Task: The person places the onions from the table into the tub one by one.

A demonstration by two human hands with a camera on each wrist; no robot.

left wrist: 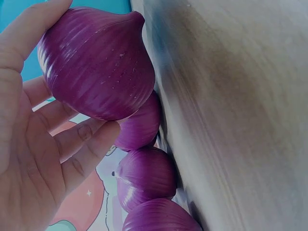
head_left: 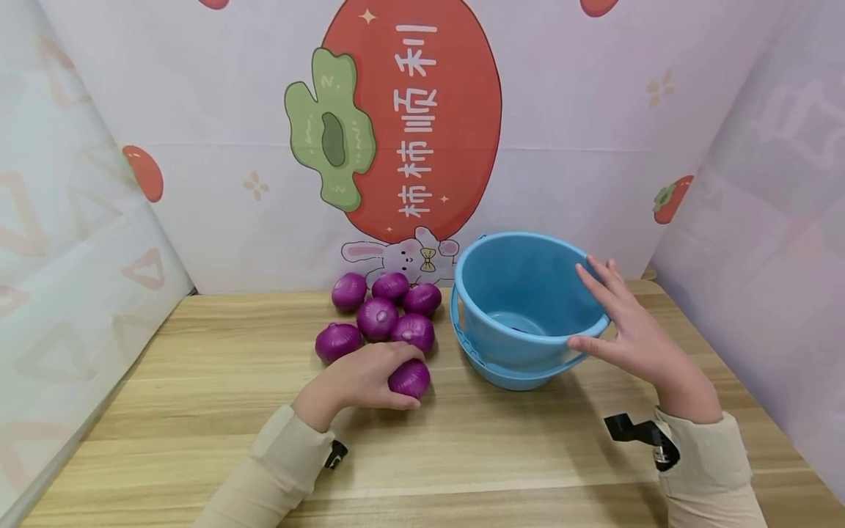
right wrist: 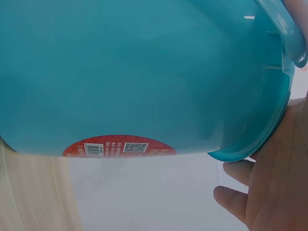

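Observation:
My left hand [head_left: 376,374] grips a purple onion [left wrist: 98,62], its fingers and thumb around the sides, low over the table. Behind it lie several more purple onions [head_left: 378,318] in a loose cluster. To the right stands a blue bucket [head_left: 521,359] with its mouth upward. Against the bucket's right rim rests my right hand [head_left: 637,334], fingers spread and fairly straight, thumb at the near edge. In the right wrist view the bucket wall [right wrist: 134,72] fills most of the picture. A small dark patch shows at the bucket's bottom, too little to identify.
The wood-grain table [head_left: 462,462] reaches to a printed cloth backdrop [head_left: 561,161] close behind the onions and bucket. Cloth walls [head_left: 772,220] stand on both sides. The bucket's blue handle [head_left: 462,339] hangs down around its outside. A red label [right wrist: 120,146] is on its wall.

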